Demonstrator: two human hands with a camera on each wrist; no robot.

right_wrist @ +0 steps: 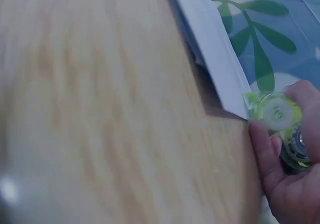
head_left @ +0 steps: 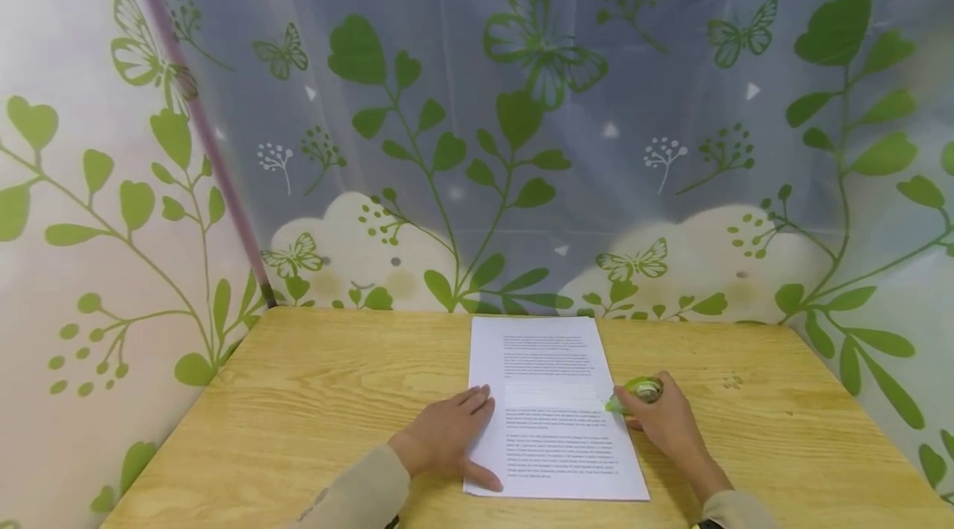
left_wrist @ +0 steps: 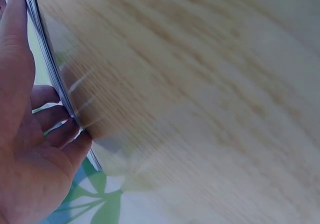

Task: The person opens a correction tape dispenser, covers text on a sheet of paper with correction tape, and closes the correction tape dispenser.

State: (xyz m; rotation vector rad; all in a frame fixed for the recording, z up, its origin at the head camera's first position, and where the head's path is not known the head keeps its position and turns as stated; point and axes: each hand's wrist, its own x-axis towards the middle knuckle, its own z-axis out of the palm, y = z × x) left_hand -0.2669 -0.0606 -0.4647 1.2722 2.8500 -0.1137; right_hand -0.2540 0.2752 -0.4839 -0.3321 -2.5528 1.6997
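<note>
A stack of printed paper point(head_left: 559, 450) lies on the wooden table, seen edge-on in both wrist views. Across the text in its middle runs a blank white band point(head_left: 547, 394). My left hand point(head_left: 447, 434) rests on the left side of the stack, fingers and thumb spread; in the left wrist view its fingertips meet the paper edge. At the right edge of the sheet, my right hand point(head_left: 671, 423) pinches a green, see-through correction tape dispenser point(right_wrist: 276, 115) between thumb and fingers. The dispenser's tip is at the paper's edge, beside the right end of the white band.
The wooden table point(head_left: 328, 380) extends on both sides of the paper. Behind and beside it hangs a curtain point(head_left: 462, 264) printed with green leaves and butterflies. Some small marks point(head_left: 733, 381) show on the tabletop to the right of my right hand.
</note>
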